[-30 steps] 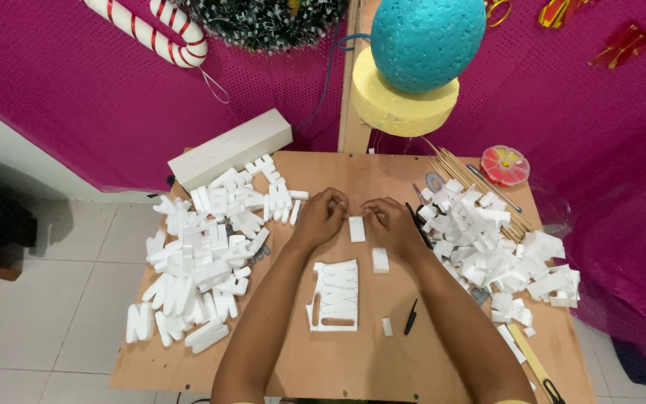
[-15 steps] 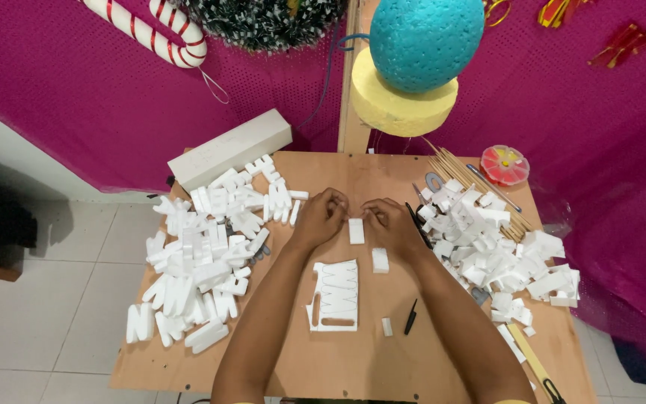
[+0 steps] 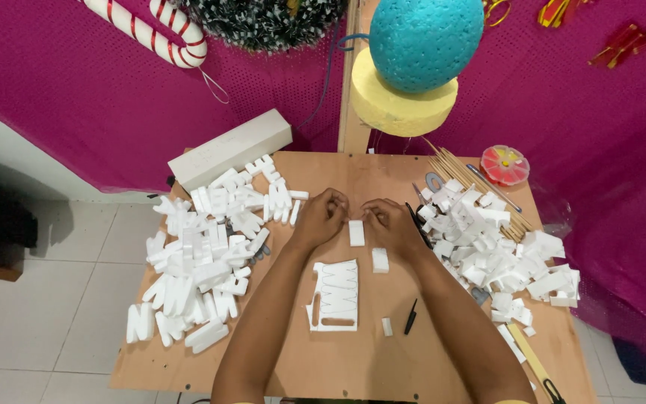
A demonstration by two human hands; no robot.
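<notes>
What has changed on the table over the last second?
Nothing visibly moved. The left hand and right hand remain together over the small white foam block, fingers at its top edge. The cut-out foam sheet, the black tool and both piles of foam pieces lie as before.

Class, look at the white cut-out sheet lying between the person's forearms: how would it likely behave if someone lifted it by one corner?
The white cut-out sheet looks like foam, so probably very light. Its letter-shaped holes leave thin strips that may snap or bend if lifted by a corner. It lies flat on the wooden table, so it shouldn't roll, though a nudge would likely slide it.
</notes>
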